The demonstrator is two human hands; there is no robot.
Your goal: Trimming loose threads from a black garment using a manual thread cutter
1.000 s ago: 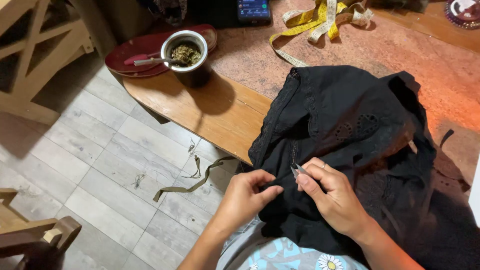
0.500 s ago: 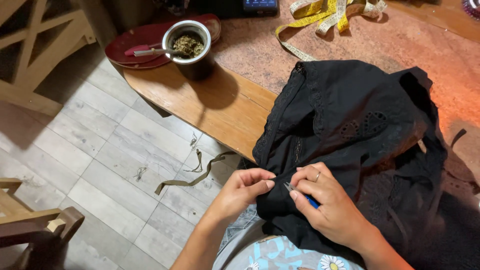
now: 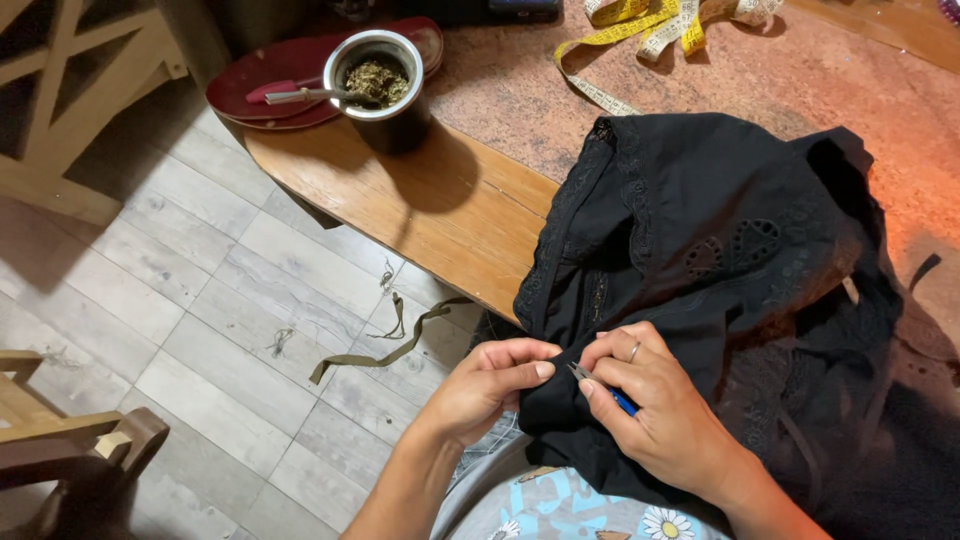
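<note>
A black lace-trimmed garment (image 3: 720, 250) lies over the table edge and hangs down onto my lap. My left hand (image 3: 490, 385) pinches a fold of its lower edge between thumb and fingers. My right hand (image 3: 655, 410), with a ring on one finger, grips a small blue-handled metal tool (image 3: 600, 388) whose tip rests against the fabric right beside my left fingertips. The two hands almost touch.
A wooden table (image 3: 440, 215) with a reddish mat holds a metal cup of herbs with a straw (image 3: 380, 85), a red plate (image 3: 270, 85) and a yellow tape measure (image 3: 640, 30). An olive fabric strip (image 3: 385, 345) and thread scraps lie on the tiled floor. A wooden chair (image 3: 70, 440) stands lower left.
The view has shifted a little, so the garment and my hands sit slightly to the right. My hands have stayed together on the lower edge of the fabric, with the tool still against it.
</note>
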